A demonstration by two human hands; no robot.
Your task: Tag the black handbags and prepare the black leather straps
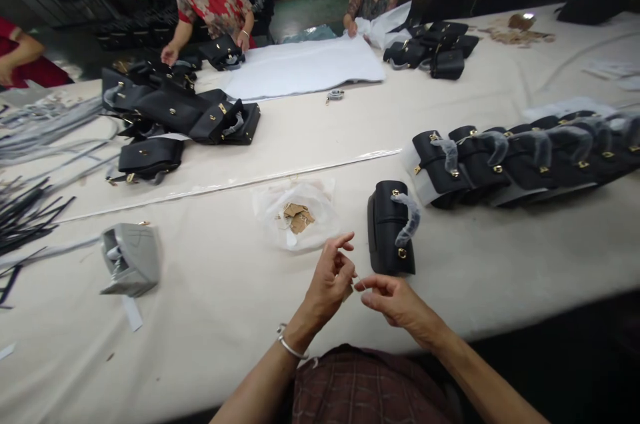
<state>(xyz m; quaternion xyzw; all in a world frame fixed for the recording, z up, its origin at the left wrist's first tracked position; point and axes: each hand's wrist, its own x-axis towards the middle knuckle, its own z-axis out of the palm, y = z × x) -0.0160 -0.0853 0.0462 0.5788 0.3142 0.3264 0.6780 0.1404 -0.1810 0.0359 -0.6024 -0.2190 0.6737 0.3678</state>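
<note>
Left hand (327, 277): thumb and forefinger were pinched on a thin pale string (361, 283), the other fingers partly extended; a small tan edge showed beneath, too blurred to identify.
Right hand (400, 304): thumb and forefinger appeared to nip the string's other end, the remaining fingers curled back.
String: it ran short and fine between the two hands, above the table edge, just beside the black handbag (380, 227).
Handling: a light fingertip grip and gentle tension probably suited so fine a strand; a hard tug might have snapped or knotted it. Working clear of the leather-look surface seemed wise, to avoid scuffs.
Handbag: smooth, boxy with rounded edges, gold-toned fittings, its curved handle (411, 221) wrapped in crinkled clear plastic.
Plastic bag (267, 221): thin, milky and slack, it lay open around flat brown card pieces (299, 216) with pale strings.
Handbag row (470, 167): similar dark, film-wrapped forms leaned together at the right.
Tape dispenser (145, 261): grey, hard-looking and wedge-shaped, it stood well apart at the left.
Table covering (225, 317): cream, matte, softly creased.
</note>
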